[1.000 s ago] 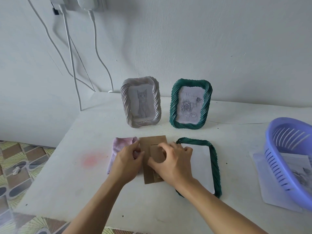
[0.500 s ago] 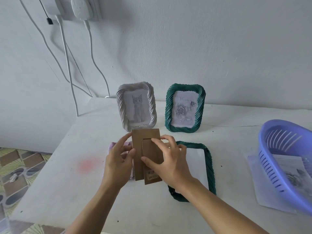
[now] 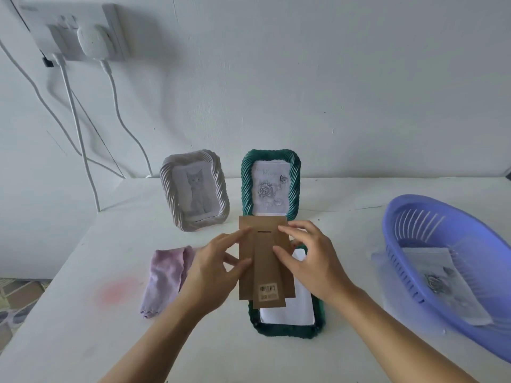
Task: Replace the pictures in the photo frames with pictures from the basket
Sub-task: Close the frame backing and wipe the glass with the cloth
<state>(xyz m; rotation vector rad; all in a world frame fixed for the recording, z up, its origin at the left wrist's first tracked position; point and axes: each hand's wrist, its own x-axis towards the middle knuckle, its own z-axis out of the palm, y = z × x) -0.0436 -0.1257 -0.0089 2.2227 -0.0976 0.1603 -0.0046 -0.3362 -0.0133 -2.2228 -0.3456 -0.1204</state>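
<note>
Left grip (image 3: 213, 269) and right grip (image 3: 312, 261) both pinch the cardboard backing (image 3: 265, 261) above the face-down frame (image 3: 318, 324) near the surface's front edge, a white sheet (image 3: 298, 308) inside. Refitting looks left to do. The white frame (image 3: 193, 189) and standing green frame (image 3: 246, 183) at the back edge are filled. The basket (image 3: 442, 230) sits at the right edge.

The left hand (image 3: 213, 269) and right hand (image 3: 309, 261) are bare, with long, slim fingers; the nails are too blurred to judge. Both wrists are uncovered as well. The left forearm (image 3: 154, 341) and right forearm (image 3: 387, 335) are slender and smooth, widening a little away from the wrist, and show only skin down to the picture's lower edge. Clothing higher up cannot be told, since the upper arms lie outside the view.
</note>
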